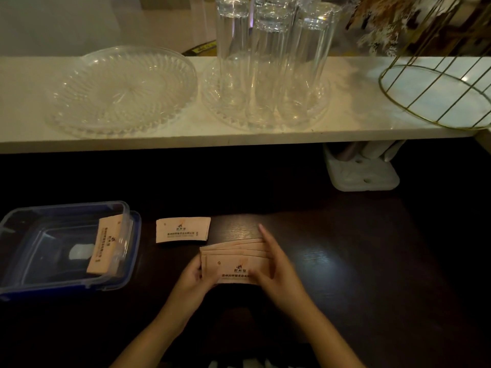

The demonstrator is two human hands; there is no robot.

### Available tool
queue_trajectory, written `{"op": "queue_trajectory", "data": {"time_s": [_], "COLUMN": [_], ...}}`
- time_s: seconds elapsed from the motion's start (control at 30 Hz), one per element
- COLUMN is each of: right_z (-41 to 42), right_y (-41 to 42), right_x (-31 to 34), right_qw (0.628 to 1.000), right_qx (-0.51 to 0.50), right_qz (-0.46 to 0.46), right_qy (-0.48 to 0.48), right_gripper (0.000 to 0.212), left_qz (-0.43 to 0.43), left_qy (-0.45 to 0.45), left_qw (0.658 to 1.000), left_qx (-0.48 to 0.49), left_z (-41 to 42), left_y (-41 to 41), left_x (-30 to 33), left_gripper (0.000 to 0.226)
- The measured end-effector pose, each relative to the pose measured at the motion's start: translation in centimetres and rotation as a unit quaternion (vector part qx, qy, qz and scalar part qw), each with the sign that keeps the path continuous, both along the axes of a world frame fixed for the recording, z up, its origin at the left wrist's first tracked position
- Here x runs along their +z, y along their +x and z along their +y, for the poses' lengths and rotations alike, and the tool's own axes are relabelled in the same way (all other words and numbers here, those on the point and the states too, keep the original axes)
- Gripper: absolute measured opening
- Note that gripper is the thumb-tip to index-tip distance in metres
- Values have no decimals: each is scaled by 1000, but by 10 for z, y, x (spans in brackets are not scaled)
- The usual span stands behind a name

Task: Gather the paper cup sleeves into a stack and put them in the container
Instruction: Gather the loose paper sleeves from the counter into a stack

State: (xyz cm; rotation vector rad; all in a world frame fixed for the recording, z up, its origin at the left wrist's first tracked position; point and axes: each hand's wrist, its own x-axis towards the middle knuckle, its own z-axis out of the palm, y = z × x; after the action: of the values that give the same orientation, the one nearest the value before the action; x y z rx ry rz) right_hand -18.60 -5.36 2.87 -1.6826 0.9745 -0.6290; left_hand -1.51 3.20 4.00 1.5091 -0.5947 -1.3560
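Observation:
A fanned stack of pale orange paper cup sleeves (233, 257) lies on the dark table, held between both hands. My left hand (192, 278) grips its left edge, and my right hand (276, 269) covers its right end with the fingers laid over the top. One single sleeve (183, 229) lies flat on the table just beyond and to the left of the stack. A clear plastic container with a blue rim (134, 240) stands at the left. Inside it another stack of sleeves (106, 247) leans against the right wall.
A white shelf (353, 102) runs across the back with a glass plate (122, 91), several tall glasses (268, 62) on a second plate and a gold wire basket (438, 83). A white holder (364, 171) sits under the shelf at the right.

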Motion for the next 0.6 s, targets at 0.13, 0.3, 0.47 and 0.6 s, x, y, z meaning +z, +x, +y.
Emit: {"op": "queue_trajectory", "data": {"time_s": [0.13, 0.3, 0.47, 0.6], "right_z": [12, 21, 25, 35], "right_y": [2, 5, -1, 4], "right_x": [-7, -29, -56, -63], "right_qw": [994, 984, 980, 981], "right_qx": [24, 2, -31, -75], "right_qz": [43, 101, 134, 131], "right_qy": [-95, -150, -141, -122], "right_gripper": [77, 64, 53, 65], "left_qz": [-10, -73, -120, -167], "left_qy": [37, 28, 32, 20], "left_qw": [992, 975, 975, 974], "left_qx": [121, 208, 184, 150], "left_z": [-5, -16, -17, -15], "left_y": [-14, -31, -39, -40], "left_x": [-6, -19, -51, -64], "left_gripper": [46, 32, 24, 22]}}
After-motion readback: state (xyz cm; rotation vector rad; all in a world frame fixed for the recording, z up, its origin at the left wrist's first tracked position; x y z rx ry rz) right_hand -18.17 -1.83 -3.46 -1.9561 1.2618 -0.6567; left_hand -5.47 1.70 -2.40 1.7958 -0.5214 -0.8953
